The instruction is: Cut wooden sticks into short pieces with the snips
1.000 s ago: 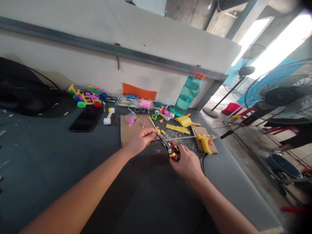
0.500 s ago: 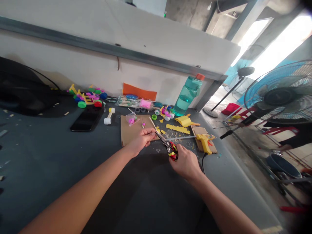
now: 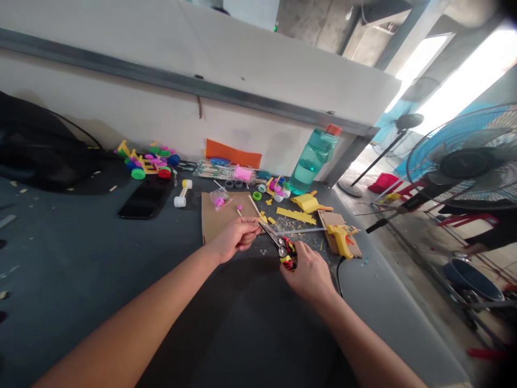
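Note:
My right hand (image 3: 311, 267) is closed round the red, yellow and black handles of a pair of scissors (image 3: 281, 247). The blades point up and left to the fingertips of my left hand (image 3: 238, 237). Those fingers are pinched together near the blade tips; whatever they hold is too small to make out. Just beyond lies a sheet of cardboard (image 3: 214, 215) with a thin stick and a small plastic bag (image 3: 218, 199) with pink bits on it. Yellow scraps and a cut yellow strip (image 3: 296, 216) lie beside the blades.
A yellow glue gun (image 3: 341, 240) rests on cardboard at right, its cord running toward me. Behind stand a teal water bottle (image 3: 309, 167) and a yellow piece (image 3: 307, 202). At left lie a phone (image 3: 145, 199), small colourful toy cars (image 3: 149, 161) and a black bag (image 3: 40, 145).
The whole view has shifted slightly. My left fingers have curled a little more at the blade tips; the scissors stay in my right hand, almost unmoved.

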`<state>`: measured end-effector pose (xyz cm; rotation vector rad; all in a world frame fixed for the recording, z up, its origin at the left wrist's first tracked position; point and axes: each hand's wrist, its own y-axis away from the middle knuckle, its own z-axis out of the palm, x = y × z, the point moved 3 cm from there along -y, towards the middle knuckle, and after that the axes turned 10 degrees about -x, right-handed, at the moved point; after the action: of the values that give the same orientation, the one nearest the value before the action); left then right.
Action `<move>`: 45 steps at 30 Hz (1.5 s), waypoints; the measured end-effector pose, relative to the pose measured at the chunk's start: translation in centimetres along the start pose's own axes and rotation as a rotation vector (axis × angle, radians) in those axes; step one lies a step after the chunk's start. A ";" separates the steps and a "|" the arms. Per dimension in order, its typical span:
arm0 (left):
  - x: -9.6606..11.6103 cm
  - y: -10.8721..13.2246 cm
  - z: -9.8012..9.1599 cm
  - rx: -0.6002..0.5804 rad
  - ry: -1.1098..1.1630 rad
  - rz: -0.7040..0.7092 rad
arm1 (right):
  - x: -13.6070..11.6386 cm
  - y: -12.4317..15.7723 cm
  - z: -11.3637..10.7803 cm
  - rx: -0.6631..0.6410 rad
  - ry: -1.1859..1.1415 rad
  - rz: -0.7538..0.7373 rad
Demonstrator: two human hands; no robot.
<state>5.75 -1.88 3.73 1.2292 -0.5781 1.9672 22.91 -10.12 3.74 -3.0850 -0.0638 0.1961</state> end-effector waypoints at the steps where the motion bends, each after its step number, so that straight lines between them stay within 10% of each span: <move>1: 0.0 0.0 0.0 -0.010 0.013 -0.007 | 0.0 0.0 0.0 0.001 -0.002 -0.004; 45: -1.1 -0.2 -0.4 -0.002 -0.005 0.096 | 0.0 -0.4 0.4 0.048 -0.093 -0.059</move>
<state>5.97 -1.81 2.55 1.2262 -0.6520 2.0431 22.81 -9.73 3.41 -3.0206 -0.1513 0.3333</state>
